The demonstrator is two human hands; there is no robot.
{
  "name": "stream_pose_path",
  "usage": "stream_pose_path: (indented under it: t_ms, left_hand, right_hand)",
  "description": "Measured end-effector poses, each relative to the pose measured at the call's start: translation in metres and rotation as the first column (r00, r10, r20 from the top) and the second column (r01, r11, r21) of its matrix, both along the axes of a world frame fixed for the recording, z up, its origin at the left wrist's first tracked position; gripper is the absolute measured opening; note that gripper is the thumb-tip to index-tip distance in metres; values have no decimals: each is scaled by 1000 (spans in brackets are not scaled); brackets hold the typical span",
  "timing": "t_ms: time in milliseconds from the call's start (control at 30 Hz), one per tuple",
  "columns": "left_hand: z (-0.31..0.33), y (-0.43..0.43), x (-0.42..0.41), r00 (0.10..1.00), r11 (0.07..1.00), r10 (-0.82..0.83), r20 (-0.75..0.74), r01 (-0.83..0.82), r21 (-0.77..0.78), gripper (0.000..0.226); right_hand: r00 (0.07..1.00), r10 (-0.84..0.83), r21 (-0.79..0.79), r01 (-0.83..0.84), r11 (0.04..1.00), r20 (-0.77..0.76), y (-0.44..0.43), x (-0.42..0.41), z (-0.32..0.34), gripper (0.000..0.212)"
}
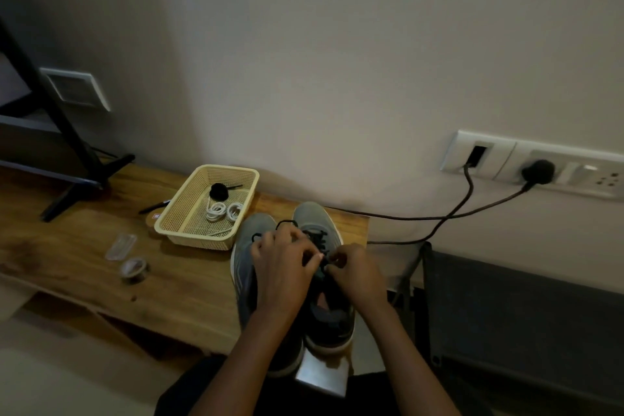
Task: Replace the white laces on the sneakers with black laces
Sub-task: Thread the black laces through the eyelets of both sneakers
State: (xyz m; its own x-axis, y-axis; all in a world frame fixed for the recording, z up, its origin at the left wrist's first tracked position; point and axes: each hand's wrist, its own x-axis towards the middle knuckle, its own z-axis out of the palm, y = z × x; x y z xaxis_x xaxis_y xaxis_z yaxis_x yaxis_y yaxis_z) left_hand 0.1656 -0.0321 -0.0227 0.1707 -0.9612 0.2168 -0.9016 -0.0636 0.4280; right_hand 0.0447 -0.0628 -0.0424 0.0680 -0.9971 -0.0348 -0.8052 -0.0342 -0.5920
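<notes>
On the wooden bench (84,246): grey sneakers (260,230).
Black lace (319,236): limp, light; probably best pinched near its tip.
Left hand (280,260), right hand (354,270): both pinching it over right sneaker (312,213).
Basket (199,240): coiled white laces (221,211).

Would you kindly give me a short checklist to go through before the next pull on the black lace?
1. Grip: the left hand and right hand both pinch the black lace over the sneaker being laced: ok.
2. Old white laces out of the way, coiled in the basket: ok.
3. Spare lace ready: a dark bundle lies in the basket: ok.
4. Eyelets threaded evenly: hidden by the hands: cannot tell.
5. Lacing on the other sneaker: mostly covered by the left hand: cannot tell.
</notes>
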Motion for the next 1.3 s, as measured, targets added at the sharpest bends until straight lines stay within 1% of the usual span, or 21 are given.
stream_pose_path:
  t_ms: [33, 100, 200, 267, 367, 500, 667, 733, 833, 867, 967, 1100, 1200, 1300]
  left_hand:
    - [-1, 1, -1, 998, 1000, -3, 65, 1, 29, 19]
    - [-2, 2, -5, 989, 996, -18, 144, 5, 88, 20]
    - [-3, -1, -12, 966, 988, -91, 243, 56, 146, 23]
    - [-4, -3, -17, 955, 980, -120, 273, 71, 183, 23]
    - [-7, -5, -19, 941, 981, -127, 315, 71, 183, 24]
    - [-7, -4, -22, 938, 980, -133, 320, 76, 185, 24]
    - [-10, -5, -23, 939, 986, -108, 327, 60, 153, 26]
    - [-15, -5, -22, 945, 992, -93, 314, 62, 107, 23]
    - [-22, -7, -19, 969, 996, -89, 229, 92, -3, 10]
    - [-25, -8, -18, 977, 996, -75, 201, 82, -28, 9]
    - [-25, -8, -18, 987, 998, -51, 155, 56, -28, 14]
    - [-20, -10, -22, 961, 998, -52, 271, 37, 57, 25]
    - [-18, -11, -26, 966, 997, -58, 252, 41, 71, 26]
    - [-21, -11, -27, 956, 995, -56, 288, 31, 91, 25]
  right_hand:
    - [1000, 0, -21, 0, 1000, -13, 1, 1, -1, 20]
    - [1000, 16, -28, -16, 999, -2, 1, 3, -2, 16]
    - [1000, 4, 10, -5, 1000, 24, 0, 3, -2, 13]
    - [997, -3, 41, 0, 999, 71, -2, 1, -1, 16]
    - [991, -34, 91, 22, 996, 132, -5, -2, -2, 23]
    - [984, -41, 145, 16, 989, 174, -8, -5, -4, 19]
    - [984, -39, 142, 15, 990, 173, -8, -5, -4, 15]
    - [984, -41, 140, 16, 990, 175, -8, -4, -4, 15]
    - [986, -44, 125, 23, 992, 162, -7, -4, -3, 15]
    - [987, -46, 122, 27, 992, 157, -7, -3, -3, 14]
    - [990, -42, 114, 27, 993, 138, -6, -2, -2, 12]
    - [991, -23, 101, 10, 995, 134, -5, -2, -1, 11]
    - [991, -38, 103, 25, 994, 128, -5, -1, -1, 8]
    - [994, -31, 106, 19, 994, 105, -4, 1, -1, 15]
